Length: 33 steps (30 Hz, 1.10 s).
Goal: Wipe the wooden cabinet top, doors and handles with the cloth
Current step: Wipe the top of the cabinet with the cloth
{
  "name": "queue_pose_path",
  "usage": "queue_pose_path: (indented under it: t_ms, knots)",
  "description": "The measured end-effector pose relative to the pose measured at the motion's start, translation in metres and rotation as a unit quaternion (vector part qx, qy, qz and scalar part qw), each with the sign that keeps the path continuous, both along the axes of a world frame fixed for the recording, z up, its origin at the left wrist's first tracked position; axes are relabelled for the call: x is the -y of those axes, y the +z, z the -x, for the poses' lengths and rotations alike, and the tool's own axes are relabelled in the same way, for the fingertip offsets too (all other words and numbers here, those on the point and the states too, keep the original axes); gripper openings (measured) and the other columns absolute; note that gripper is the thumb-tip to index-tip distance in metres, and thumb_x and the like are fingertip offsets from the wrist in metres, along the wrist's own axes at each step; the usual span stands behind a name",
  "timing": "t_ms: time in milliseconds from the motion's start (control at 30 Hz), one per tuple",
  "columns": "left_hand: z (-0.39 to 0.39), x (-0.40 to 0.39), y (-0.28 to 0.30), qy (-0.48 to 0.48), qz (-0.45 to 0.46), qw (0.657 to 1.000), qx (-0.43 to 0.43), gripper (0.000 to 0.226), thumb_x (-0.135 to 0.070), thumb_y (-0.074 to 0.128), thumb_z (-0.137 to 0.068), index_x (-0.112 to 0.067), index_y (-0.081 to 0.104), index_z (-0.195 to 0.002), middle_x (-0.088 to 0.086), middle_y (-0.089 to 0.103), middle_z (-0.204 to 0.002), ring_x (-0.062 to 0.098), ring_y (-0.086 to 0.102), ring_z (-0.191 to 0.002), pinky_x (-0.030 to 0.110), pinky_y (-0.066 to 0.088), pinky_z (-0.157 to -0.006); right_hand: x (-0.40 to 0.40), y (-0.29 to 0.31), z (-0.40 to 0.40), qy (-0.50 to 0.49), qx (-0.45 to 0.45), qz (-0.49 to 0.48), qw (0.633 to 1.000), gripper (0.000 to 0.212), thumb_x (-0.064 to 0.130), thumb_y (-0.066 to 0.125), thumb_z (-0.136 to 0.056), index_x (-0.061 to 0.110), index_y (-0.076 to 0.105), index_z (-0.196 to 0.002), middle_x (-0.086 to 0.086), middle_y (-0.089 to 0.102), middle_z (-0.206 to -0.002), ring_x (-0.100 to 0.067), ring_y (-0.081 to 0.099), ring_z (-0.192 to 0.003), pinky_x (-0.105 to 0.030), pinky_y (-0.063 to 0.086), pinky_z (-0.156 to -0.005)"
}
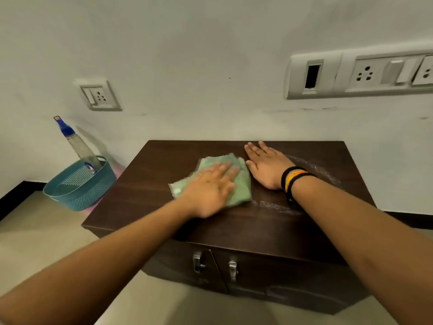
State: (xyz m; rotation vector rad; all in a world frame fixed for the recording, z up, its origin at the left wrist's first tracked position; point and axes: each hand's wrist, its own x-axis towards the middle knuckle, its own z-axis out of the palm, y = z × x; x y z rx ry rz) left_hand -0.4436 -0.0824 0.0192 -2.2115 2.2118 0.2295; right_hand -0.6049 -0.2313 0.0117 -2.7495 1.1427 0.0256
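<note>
A low dark wooden cabinet (145, 188) stands against the white wall. On its top lies a crumpled light green cloth (241, 184). My left hand (210, 188) presses flat on the cloth, fingers spread, and is blurred. My right hand (267, 167) rests palm down on the bare top just right of the cloth, fingers together, with black and orange bands on the wrist. A pale dusty streak (276, 206) shows on the top near my right wrist. Two metal handles (199, 262) (232, 269) sit on the front doors below.
A blue plastic basket (79, 186) holding a spray bottle (77, 141) stands on the floor left of the cabinet, over something pink. Wall sockets (100, 96) and a switch panel (360, 73) are above. Beige floor lies in front.
</note>
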Motion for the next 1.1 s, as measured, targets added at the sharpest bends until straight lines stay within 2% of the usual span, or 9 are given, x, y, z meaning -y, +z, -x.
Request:
queue_pose_path:
  t_ms: [100, 267, 433, 567, 667, 767, 900, 1000, 1100]
  knots:
    - [-0.018, -0.037, -0.006, 0.086, 0.006, 0.996, 0.021, 0.066, -0.058, 0.001, -0.097, -0.036, -0.001, -0.159, -0.005, -0.003, -0.169, 0.016, -0.006, -0.155, 0.040, 0.001, -0.126, -0.001, -0.002, 0.003, 0.003, -0.007, 0.009, 1.000, 0.061, 0.043, 0.013, -0.105, 0.022, 0.003, -0.161, 0.004, 0.000, -0.169, -0.018, 0.000, -0.155, -0.037, 0.008, -0.124]
    - [0.028, -0.038, -0.008, -0.021, 0.009, 1.000, -0.004, 0.062, -0.054, 0.005, -0.099, -0.037, 0.000, -0.158, -0.008, -0.002, -0.168, 0.015, -0.006, -0.155, 0.041, 0.001, -0.126, -0.001, -0.001, -0.001, -0.001, -0.002, 0.011, 1.000, 0.060, 0.043, 0.014, -0.105, 0.022, 0.004, -0.161, 0.005, 0.000, -0.169, -0.017, 0.000, -0.155, -0.038, 0.009, -0.123]
    - [-0.010, -0.060, -0.006, 0.103, 0.012, 0.994, 0.027, 0.068, -0.060, -0.004, -0.094, -0.036, -0.003, -0.158, -0.006, -0.005, -0.168, 0.018, -0.008, -0.155, 0.039, -0.001, -0.125, -0.004, -0.002, 0.010, 0.008, -0.008, 0.020, 1.000, 0.060, 0.043, 0.012, -0.105, 0.023, 0.006, -0.161, 0.005, 0.001, -0.169, -0.015, 0.000, -0.155, -0.037, 0.006, -0.124]
    - [0.055, -0.069, -0.010, -0.021, 0.032, 0.999, 0.008, 0.062, -0.056, -0.001, -0.098, -0.038, -0.005, -0.158, -0.010, -0.008, -0.167, 0.017, -0.012, -0.154, 0.040, -0.003, -0.125, -0.002, 0.000, 0.003, -0.002, -0.010, 0.027, 1.000, 0.060, 0.042, 0.014, -0.104, 0.022, 0.007, -0.161, 0.004, 0.002, -0.169, -0.015, 0.001, -0.155, -0.038, 0.005, -0.124]
    - [0.023, -0.018, -0.004, 0.008, 0.013, 1.000, -0.001, 0.058, -0.051, 0.008, -0.103, -0.035, -0.001, -0.159, -0.005, -0.002, -0.169, 0.018, -0.008, -0.155, 0.042, -0.002, -0.126, -0.002, 0.002, 0.009, -0.005, -0.021, 0.021, 1.000, 0.060, 0.046, 0.011, -0.105, 0.024, 0.005, -0.161, 0.005, 0.001, -0.169, -0.015, 0.000, -0.155, -0.038, 0.005, -0.123]
    - [0.001, -0.045, -0.009, 0.073, 0.004, 0.997, 0.019, 0.065, -0.057, 0.000, -0.098, -0.034, -0.003, -0.159, -0.003, -0.005, -0.169, 0.020, -0.009, -0.155, 0.041, -0.003, -0.125, -0.005, 0.000, 0.015, -0.011, -0.030, 0.012, 0.999, 0.060, 0.048, 0.010, -0.105, 0.027, 0.004, -0.161, 0.007, 0.000, -0.169, -0.015, 0.000, -0.155, -0.039, 0.004, -0.123]
    - [0.052, -0.047, -0.014, -0.027, 0.034, 0.999, 0.009, 0.063, -0.055, 0.002, -0.099, -0.036, 0.000, -0.159, -0.007, -0.002, -0.169, 0.019, -0.007, -0.155, 0.040, -0.003, -0.125, -0.007, 0.001, 0.012, -0.020, -0.024, 0.016, 0.999, 0.059, 0.047, 0.011, -0.105, 0.028, 0.005, -0.161, 0.007, 0.000, -0.169, -0.015, 0.000, -0.155, -0.039, 0.006, -0.122]
    - [0.029, 0.001, -0.003, 0.044, 0.020, 0.999, -0.004, 0.057, -0.048, 0.011, -0.104, -0.034, 0.003, -0.159, -0.004, -0.001, -0.169, 0.019, -0.005, -0.155, 0.041, -0.001, -0.126, -0.004, 0.000, 0.017, -0.031, -0.015, 0.003, 0.999, 0.059, 0.050, 0.011, -0.104, 0.032, 0.005, -0.160, 0.010, 0.000, -0.168, -0.015, 0.000, -0.155, -0.042, 0.007, -0.122]
    - [0.027, -0.026, -0.006, 0.078, 0.016, 0.996, 0.027, 0.064, -0.052, 0.004, -0.099, -0.032, -0.003, -0.159, -0.001, -0.003, -0.169, 0.023, -0.007, -0.155, 0.043, -0.003, -0.125, -0.003, -0.003, 0.020, -0.033, -0.012, 0.003, 0.999, 0.059, 0.053, 0.011, -0.103, 0.036, 0.007, -0.159, 0.012, 0.001, -0.168, -0.016, 0.000, -0.155, -0.044, 0.006, -0.122]
